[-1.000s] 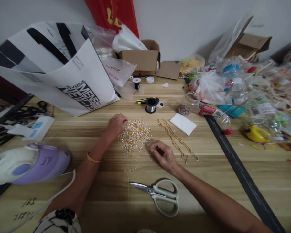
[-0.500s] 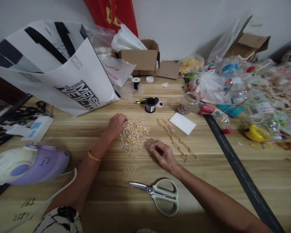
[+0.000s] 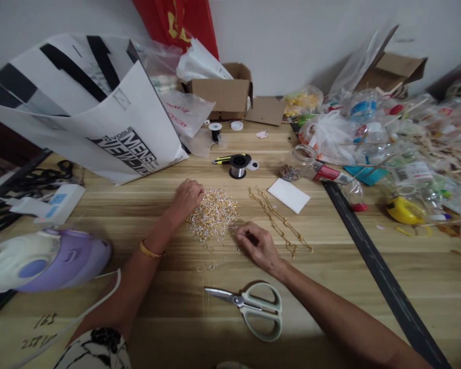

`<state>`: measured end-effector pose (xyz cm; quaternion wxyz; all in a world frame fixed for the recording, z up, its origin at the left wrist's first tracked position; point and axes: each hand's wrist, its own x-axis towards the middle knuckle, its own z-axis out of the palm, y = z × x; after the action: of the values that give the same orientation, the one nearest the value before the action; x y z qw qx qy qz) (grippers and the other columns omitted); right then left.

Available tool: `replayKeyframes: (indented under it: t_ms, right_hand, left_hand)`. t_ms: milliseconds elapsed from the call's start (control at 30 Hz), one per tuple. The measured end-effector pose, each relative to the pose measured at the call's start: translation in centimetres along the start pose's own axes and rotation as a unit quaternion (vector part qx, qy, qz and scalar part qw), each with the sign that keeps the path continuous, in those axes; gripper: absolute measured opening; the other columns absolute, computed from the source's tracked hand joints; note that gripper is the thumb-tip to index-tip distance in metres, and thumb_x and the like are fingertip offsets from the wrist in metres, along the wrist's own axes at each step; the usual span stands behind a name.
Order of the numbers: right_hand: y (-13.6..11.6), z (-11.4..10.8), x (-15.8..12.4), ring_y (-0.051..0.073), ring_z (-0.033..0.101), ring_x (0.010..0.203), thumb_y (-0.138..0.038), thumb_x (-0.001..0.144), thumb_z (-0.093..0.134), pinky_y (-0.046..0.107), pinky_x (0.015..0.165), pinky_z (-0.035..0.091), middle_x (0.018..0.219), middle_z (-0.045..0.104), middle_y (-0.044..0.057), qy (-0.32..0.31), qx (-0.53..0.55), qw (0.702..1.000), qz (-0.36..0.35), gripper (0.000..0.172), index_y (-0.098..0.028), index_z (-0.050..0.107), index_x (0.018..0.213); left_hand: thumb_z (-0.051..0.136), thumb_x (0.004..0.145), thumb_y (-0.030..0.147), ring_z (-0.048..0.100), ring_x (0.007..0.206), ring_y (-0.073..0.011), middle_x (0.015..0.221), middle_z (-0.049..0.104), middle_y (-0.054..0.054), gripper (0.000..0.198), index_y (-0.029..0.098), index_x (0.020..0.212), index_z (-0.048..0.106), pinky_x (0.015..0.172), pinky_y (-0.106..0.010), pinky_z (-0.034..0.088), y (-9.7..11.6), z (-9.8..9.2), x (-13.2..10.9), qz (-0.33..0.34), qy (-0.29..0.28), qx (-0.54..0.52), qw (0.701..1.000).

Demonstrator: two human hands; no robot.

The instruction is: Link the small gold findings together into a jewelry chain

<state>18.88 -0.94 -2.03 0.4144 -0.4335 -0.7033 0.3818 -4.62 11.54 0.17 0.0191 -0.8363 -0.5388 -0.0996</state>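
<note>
A heap of gold and clear beads [image 3: 214, 218] lies on the wooden table. My left hand [image 3: 188, 199] rests at the heap's upper left edge, its fingers curled down; anything under the fingertips is hidden. To the right of the heap my right hand [image 3: 256, 247] lies on its side, thumb and forefinger pinched together. What they hold, if anything, is too small to make out. Two gold beaded chains [image 3: 278, 220] stretch out beyond my right hand. Below the heap is a short thin chain [image 3: 212, 266]. Scissors [image 3: 249, 306] with pale handles lie nearer to me.
A wire spool [image 3: 238, 166], a white card [image 3: 289, 196] and a jar of beads [image 3: 295, 166] sit behind the heap. A purple steam iron [image 3: 69, 259] and a power strip [image 3: 59, 204] are at left, near a large paper bag [image 3: 138, 123]. Bottles and bags crowd the right.
My left hand has shifted very slightly over the edge of the bead heap. My right hand stays nearly still, in the same pinch.
</note>
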Motion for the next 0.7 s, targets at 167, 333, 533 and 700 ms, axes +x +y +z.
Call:
replayKeyframes:
  t_ms: [167, 333, 533, 700]
  right_hand:
    - [-0.1, 0.0, 0.0, 0.012, 0.047, 0.060, -0.025, 0.085, 0.052, 0.023, 0.054, 0.037, 0.068, 0.053, 0.002, 0.000, 0.004, 1.000, 0.005, 0.014, -0.016, 0.057, 0.076]
    - [0.0, 0.0, 0.0, 0.012, 0.049, 0.063, -0.026, 0.086, 0.051, 0.023, 0.057, 0.039, 0.070, 0.054, 0.002, 0.011, 0.008, 1.000, -0.007, 0.014, -0.016, 0.056, 0.076]
    - [-0.1, 0.0, -0.3, 0.014, 0.050, 0.066, -0.025, 0.087, 0.049, 0.025, 0.058, 0.041, 0.073, 0.053, 0.003, 0.040, 0.003, 0.999, -0.036, 0.012, -0.017, 0.055, 0.079]
    - [-0.6, -0.2, -0.4, 0.014, 0.050, 0.067, -0.022, 0.087, 0.048, 0.026, 0.060, 0.042, 0.072, 0.052, 0.003, 0.062, -0.009, 0.995, -0.073, 0.010, -0.018, 0.053, 0.079]
  left_hand:
    - [0.052, 0.080, 0.022, 0.054, 0.082, -0.0216, 0.078, 0.065, -0.008, 0.015, 0.016, 0.072, 0.064, 0.081, -0.036, 0.041, 1.9, -1.5, -0.9, -0.001, 0.041, -0.135, 0.990]
    - [0.063, 0.072, 0.035, 0.058, 0.068, -0.0156, 0.076, 0.067, -0.003, 0.020, 0.015, 0.074, 0.064, 0.066, -0.028, 0.044, 4.9, -2.8, -3.6, -0.135, 0.003, -0.453, 0.881]
    - [0.068, 0.067, 0.033, 0.050, 0.055, -0.0094, 0.057, 0.057, 0.002, 0.020, 0.014, 0.065, 0.062, 0.058, -0.023, 0.042, 7.4, -2.3, -6.6, -0.224, -0.038, -0.664, 0.713]
    - [0.071, 0.064, 0.032, 0.050, 0.055, -0.0086, 0.057, 0.057, 0.002, 0.022, 0.013, 0.066, 0.061, 0.056, -0.023, 0.042, 8.8, -0.7, -7.0, -0.229, -0.058, -0.754, 0.613]
